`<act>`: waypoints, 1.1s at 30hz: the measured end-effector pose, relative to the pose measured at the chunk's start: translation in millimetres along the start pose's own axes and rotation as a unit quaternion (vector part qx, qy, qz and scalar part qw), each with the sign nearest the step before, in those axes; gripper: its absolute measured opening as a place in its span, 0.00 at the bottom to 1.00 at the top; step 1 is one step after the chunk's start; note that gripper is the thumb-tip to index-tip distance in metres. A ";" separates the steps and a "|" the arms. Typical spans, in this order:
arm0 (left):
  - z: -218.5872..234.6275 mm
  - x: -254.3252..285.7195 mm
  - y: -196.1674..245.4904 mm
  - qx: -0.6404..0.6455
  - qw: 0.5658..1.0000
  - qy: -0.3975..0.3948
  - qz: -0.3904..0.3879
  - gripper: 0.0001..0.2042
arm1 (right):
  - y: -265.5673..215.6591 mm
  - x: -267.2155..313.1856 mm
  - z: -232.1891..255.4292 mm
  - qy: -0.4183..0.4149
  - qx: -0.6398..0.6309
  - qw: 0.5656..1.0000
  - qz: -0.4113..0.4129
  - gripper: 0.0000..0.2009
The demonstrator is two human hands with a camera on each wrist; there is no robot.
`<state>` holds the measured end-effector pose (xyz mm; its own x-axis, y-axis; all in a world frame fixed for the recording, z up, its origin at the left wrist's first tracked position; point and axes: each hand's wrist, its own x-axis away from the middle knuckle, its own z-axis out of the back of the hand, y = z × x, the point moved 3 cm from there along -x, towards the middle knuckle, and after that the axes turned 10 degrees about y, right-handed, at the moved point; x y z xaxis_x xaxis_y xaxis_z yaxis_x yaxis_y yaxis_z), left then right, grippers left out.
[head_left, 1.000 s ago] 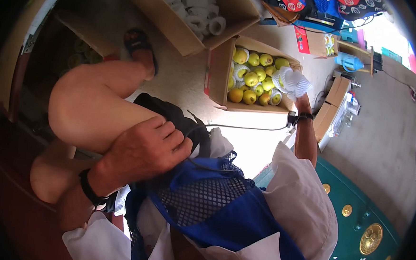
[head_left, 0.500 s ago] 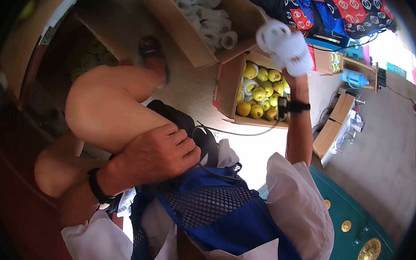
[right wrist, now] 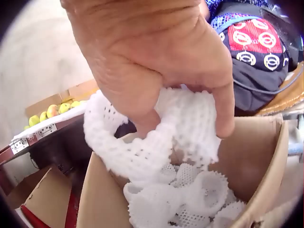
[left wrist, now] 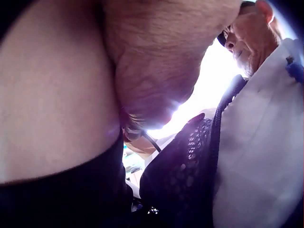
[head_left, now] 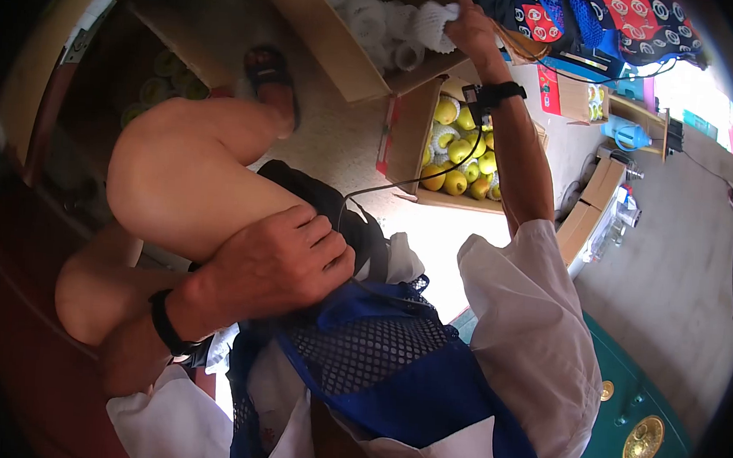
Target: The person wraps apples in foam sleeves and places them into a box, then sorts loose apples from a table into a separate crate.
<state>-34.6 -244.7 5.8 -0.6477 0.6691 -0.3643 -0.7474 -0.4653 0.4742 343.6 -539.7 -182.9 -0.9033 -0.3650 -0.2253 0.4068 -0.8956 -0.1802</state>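
My right hand (head_left: 474,34) pinches white foam fruit nets (right wrist: 142,154) between thumb and fingers. It is over the near right corner of a cardboard box (head_left: 323,46). Loose foam nets (right wrist: 204,190) lie inside that box, just below the held ones in the right wrist view. My left hand (head_left: 277,257) rests on the bare thigh, fingers loosely bent; in the left wrist view only its heel and wrist side show. Below the right forearm stands a carton (head_left: 410,139) of yellow-green fruit (head_left: 459,151), some in foam nets and partly hidden by the arm.
A thin black cable (head_left: 403,183) runs from the right wrist to the lap. Patterned dark bags (head_left: 631,23) lie beyond the net box. Another box with netted fruit (head_left: 152,90) sits in shadow at left. A green panel with gold discs (head_left: 644,442) is at lower right.
My right hand has moved from the fruit carton up and left to the box of foam nets, carrying the nets. The left hand stays on the thigh.
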 end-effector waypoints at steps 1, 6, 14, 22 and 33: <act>-0.1 0.1 0.9 -0.001 1.000 -0.003 0.000 0.11 | 11.4 6.4 -21.0 -0.015 -0.002 1.000 0.013 0.34; -0.9 0.9 -3.2 0.008 1.000 0.001 0.013 0.11 | -12.6 -1.9 -7.4 -0.039 -0.034 0.999 0.006 0.40; 1.1 2.1 -3.6 0.020 1.000 -0.015 0.005 0.11 | -12.8 45.7 42.0 0.049 -0.188 0.969 -0.150 0.13; 2.6 0.1 1.9 0.029 0.999 -0.015 0.002 0.11 | 108.7 221.4 -38.9 -0.275 -0.032 0.944 0.179 0.14; 2.3 -3.5 0.4 0.021 0.999 -0.029 0.007 0.11 | 82.5 239.3 -42.1 -0.382 -0.125 0.855 -0.328 0.07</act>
<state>-32.3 -245.9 9.1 -0.6468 0.6963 -0.3113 -0.7311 -0.4499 0.5129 166.6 -690.2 -292.0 -0.7344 0.0501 0.6768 -0.2923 -0.9234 -0.2488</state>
